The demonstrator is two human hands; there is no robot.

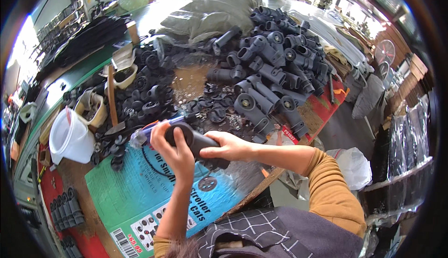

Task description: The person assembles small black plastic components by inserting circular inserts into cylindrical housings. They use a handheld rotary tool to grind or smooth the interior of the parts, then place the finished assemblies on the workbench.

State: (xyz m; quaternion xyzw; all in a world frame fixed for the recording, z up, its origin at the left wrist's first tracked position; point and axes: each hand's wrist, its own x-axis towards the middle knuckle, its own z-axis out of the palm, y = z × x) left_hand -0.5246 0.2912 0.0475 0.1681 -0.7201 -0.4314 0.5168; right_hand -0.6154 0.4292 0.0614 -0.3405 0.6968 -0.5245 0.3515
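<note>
Both of my hands are closed on a dark grey plastic tube fitting (201, 141) with a round end, held above the worktable. My left hand (177, 157) wraps the round end, its thumb pressed near the face. Gripping the tube's other side is my right hand (229, 147). Beneath them lies a flat printed cardboard sheet (107, 181) in green and blue. A slim blue-purple tool or tube (161, 123), partly hidden, is just beyond my left hand. Loose small black caps (217, 113) and metal bits lie farther up the table.
A heap of grey tube fittings (270, 71) fills the far right, beside a large plastic bag (210, 13). Round black parts (149, 94) crowd the left around a wooden-handled hammer (111, 94). A white bucket (70, 136) stands left, above a row of fittings (66, 209).
</note>
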